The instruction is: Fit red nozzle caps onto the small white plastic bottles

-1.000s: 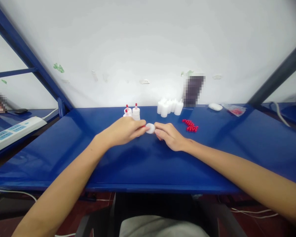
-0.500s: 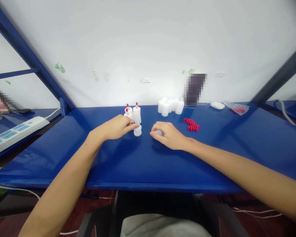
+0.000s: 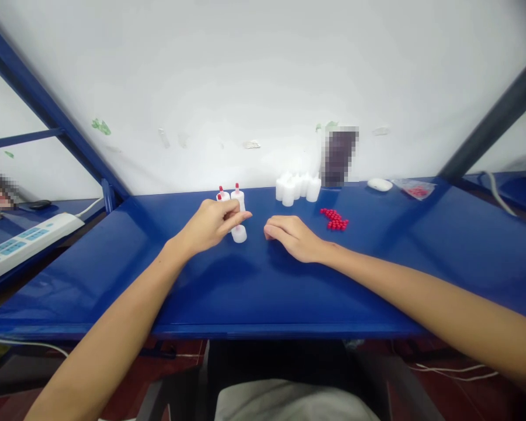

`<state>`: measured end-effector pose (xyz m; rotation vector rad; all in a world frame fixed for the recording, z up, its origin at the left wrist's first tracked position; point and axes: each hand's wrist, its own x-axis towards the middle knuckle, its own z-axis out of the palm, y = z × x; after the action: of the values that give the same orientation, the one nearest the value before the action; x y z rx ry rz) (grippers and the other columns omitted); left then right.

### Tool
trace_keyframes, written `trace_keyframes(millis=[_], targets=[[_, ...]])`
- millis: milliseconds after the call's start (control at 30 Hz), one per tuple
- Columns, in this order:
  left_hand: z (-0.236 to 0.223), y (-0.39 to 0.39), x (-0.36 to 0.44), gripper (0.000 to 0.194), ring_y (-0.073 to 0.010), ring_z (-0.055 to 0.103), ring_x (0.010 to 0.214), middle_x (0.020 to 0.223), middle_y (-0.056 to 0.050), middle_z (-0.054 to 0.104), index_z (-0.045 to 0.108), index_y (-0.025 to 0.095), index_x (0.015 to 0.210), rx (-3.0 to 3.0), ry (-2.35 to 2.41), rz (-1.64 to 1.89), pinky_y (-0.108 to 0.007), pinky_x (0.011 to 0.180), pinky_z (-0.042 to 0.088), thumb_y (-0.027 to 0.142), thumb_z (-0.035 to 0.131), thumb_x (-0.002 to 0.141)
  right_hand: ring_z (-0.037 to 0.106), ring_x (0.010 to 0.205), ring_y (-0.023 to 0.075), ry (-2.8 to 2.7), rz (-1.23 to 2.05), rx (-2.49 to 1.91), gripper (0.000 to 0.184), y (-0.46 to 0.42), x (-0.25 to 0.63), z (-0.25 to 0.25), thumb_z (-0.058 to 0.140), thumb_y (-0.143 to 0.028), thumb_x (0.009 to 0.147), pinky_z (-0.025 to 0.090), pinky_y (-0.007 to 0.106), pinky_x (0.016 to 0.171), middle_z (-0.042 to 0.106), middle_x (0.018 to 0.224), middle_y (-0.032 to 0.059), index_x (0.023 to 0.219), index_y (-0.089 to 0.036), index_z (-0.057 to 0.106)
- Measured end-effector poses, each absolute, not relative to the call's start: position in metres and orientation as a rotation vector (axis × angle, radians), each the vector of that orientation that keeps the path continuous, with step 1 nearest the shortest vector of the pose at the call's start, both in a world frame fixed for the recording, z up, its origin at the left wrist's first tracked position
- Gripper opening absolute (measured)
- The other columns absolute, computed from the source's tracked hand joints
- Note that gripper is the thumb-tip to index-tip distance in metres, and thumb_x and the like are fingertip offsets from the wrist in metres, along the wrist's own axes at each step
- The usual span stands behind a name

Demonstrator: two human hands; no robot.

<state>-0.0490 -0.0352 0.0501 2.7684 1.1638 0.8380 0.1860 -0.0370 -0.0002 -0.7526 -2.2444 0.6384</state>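
Observation:
My left hand (image 3: 213,225) is closed, its fingertips pinching the top of a small white bottle (image 3: 239,234) that stands on the blue table (image 3: 254,292). Just behind my fingers stand two white bottles with red tips (image 3: 237,195). My right hand (image 3: 293,237) lies palm down on the table a little to the right of the bottle, fingers loosely bent, with nothing visible in it. A cluster of small red caps (image 3: 334,219) lies to the right of that hand. Several uncapped white bottles (image 3: 297,188) stand at the back.
A white mouse-like object (image 3: 379,185) and a clear bag with red pieces (image 3: 414,190) lie at the back right. A power strip (image 3: 21,241) sits on the neighbouring table at left. Blue frame struts rise on both sides.
Both hands held one white bottle between them. My left hand then carried it left and stood it by the red-tipped bottles. My right hand let go and settled on the table.

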Motion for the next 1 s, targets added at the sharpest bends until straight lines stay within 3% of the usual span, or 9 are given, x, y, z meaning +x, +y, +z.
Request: trace_keyframes(millis=[167, 367, 567, 767, 1000], targets=[[0.036, -0.044, -0.025, 0.033, -0.0071, 0.039, 0.050, 0.059, 0.005, 0.047, 0.046, 0.018, 0.075, 2.871, 0.911, 1.002, -0.020, 0.051, 0.031, 0.035, 0.042, 0.103, 0.051, 0.068, 0.0132, -2.162, 0.757, -0.723, 0.039, -0.037, 0.187, 0.000, 0.036, -0.032, 0.101, 0.037, 0.028, 0.071, 0.056, 0.071, -0.0004, 0.071, -0.017, 0.056], [0.027, -0.046, -0.015, 0.038, -0.0069, 0.037, 0.046, 0.055, 0.006, 0.041, 0.038, 0.019, 0.071, 2.879, 0.841, 1.133, -0.020, 0.048, 0.029, 0.034, 0.033, 0.105, 0.050, 0.063, 0.0129, -2.032, 0.993, -0.722, 0.045, -0.038, 0.187, 0.001, 0.035, -0.035, 0.100, 0.039, 0.027, 0.066, 0.054, 0.063, 0.0000, 0.064, -0.017, 0.056], [0.018, -0.043, -0.015, 0.036, -0.0071, 0.040, 0.047, 0.055, 0.006, 0.044, 0.041, 0.019, 0.070, 2.981, 0.718, 1.155, -0.020, 0.048, 0.031, 0.030, 0.041, 0.104, 0.050, 0.057, 0.0127, -1.944, 1.271, -0.623, 0.055, -0.049, 0.183, 0.003, 0.029, -0.044, 0.100, 0.043, 0.027, 0.062, 0.054, 0.058, 0.0014, 0.061, -0.017, 0.055], [0.018, -0.043, -0.012, 0.037, -0.0078, 0.043, 0.047, 0.056, 0.005, 0.049, 0.041, 0.019, 0.069, 3.156, 0.538, 1.205, -0.022, 0.048, 0.031, 0.035, 0.048, 0.101, 0.049, 0.056, 0.0118, -2.021, 1.265, -0.530, 0.058, -0.054, 0.181, 0.000, 0.028, -0.048, 0.100, 0.043, 0.027, 0.060, 0.054, 0.058, 0.0011, 0.062, -0.016, 0.057], [0.029, -0.051, -0.011, 0.037, -0.0079, 0.047, 0.046, 0.056, 0.004, 0.054, 0.047, 0.018, 0.073, 3.331, 0.590, 0.992, -0.023, 0.046, 0.030, 0.036, 0.039, 0.104, 0.047, 0.056, 0.0115, -2.039, 1.290, -0.500, 0.051, -0.054, 0.183, 0.002, 0.037, -0.048, 0.096, 0.041, 0.027, 0.058, 0.051, 0.057, -0.0004, 0.061, -0.016, 0.058]])
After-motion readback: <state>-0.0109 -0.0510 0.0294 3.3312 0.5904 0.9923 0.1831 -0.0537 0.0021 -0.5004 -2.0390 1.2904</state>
